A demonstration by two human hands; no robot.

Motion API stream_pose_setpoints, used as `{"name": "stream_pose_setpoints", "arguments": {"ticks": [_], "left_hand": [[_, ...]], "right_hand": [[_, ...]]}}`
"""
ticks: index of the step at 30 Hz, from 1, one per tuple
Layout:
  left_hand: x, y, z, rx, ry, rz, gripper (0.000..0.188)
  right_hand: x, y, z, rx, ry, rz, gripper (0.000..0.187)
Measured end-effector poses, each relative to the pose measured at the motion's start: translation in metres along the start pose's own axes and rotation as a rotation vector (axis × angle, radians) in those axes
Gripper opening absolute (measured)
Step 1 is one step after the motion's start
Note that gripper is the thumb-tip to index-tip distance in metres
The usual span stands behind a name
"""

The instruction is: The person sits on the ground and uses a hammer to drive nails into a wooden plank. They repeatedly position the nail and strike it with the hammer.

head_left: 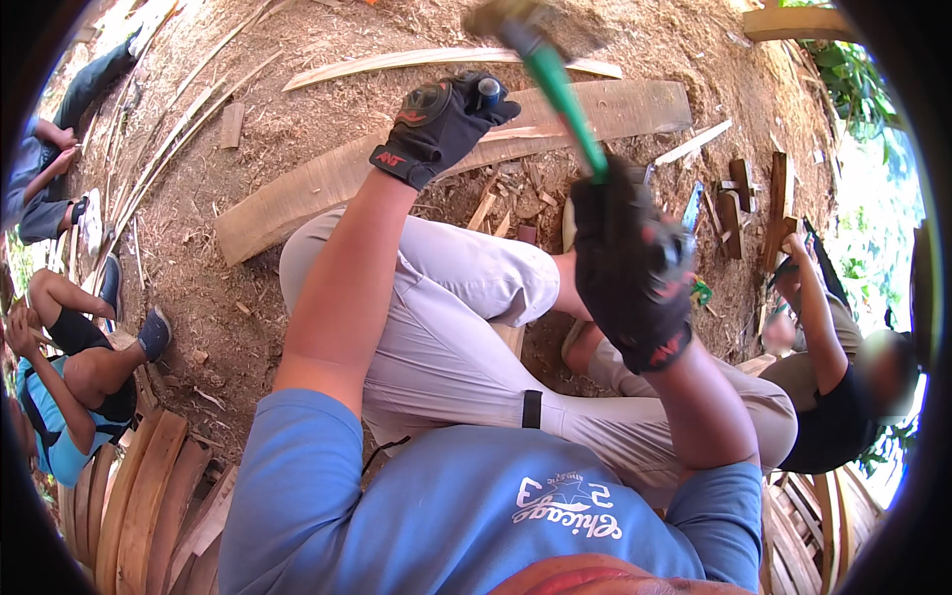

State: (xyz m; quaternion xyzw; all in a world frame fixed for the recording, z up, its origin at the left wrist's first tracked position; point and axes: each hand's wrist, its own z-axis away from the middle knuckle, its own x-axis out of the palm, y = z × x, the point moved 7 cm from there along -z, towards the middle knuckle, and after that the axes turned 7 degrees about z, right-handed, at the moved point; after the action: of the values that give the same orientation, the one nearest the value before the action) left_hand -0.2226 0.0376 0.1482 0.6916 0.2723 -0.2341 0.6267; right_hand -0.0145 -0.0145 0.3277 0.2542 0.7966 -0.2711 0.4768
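Note:
My left hand [436, 124], in a black glove, is closed round what looks like a chisel [488, 90]. Only the round blue-grey butt of its handle shows above the fist; its blade is hidden. The fist is over a long, slightly curved wooden plank [288, 203] that lies across the ground in front of my legs. My right hand [635, 268], gloved in black too, grips a hammer [565, 99] by its green handle. The hammer is raised and tilted up to the left, with its head smeared by motion, above and right of the left fist.
Wood chips and shavings cover the ground. A thin strip [397, 65] lies beyond the plank. Dark wood blocks [731, 223] and a blue tool [692, 206] are at the right. People sit on the left and right sides. Curved planks [149, 486] are stacked at the lower left.

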Motion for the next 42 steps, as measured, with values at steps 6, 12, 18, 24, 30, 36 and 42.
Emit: {"name": "stream_pose_setpoints", "arguments": {"ticks": [6, 12, 18, 24, 30, 36, 42], "left_hand": [[-0.002, -0.001, 0.002, -0.131, -0.053, 0.061, 0.024], [0.002, -0.003, 0.007, 0.025, 0.081, 0.139, 0.024], [-0.001, -0.003, 0.008, -0.066, 0.044, 0.207, 0.026], [0.000, 0.000, 0.007, -0.002, 0.103, 0.107, 0.035], [0.016, -0.022, 0.010, -0.124, 0.048, 0.423, 0.039], [0.014, -0.017, 0.002, -0.098, 0.012, 0.293, 0.036], [-0.001, -0.005, 0.005, -0.173, 0.016, 0.148, 0.027]], "right_hand": [[0.012, 0.006, 0.002, 0.098, -0.174, -0.004, 0.025], [0.036, 0.013, 0.010, 0.174, -0.522, 0.085, 0.026], [-0.023, 0.001, -0.011, 0.096, 0.070, -0.028, 0.031], [0.028, 0.007, 0.008, 0.186, -0.412, 0.003, 0.014], [-0.023, -0.005, -0.005, 0.156, 0.076, 0.052, 0.034], [0.058, 0.026, 0.023, 0.158, -0.308, -0.048, 0.021], [0.117, 0.077, 0.055, 0.432, -0.354, -0.141, 0.022]]}}
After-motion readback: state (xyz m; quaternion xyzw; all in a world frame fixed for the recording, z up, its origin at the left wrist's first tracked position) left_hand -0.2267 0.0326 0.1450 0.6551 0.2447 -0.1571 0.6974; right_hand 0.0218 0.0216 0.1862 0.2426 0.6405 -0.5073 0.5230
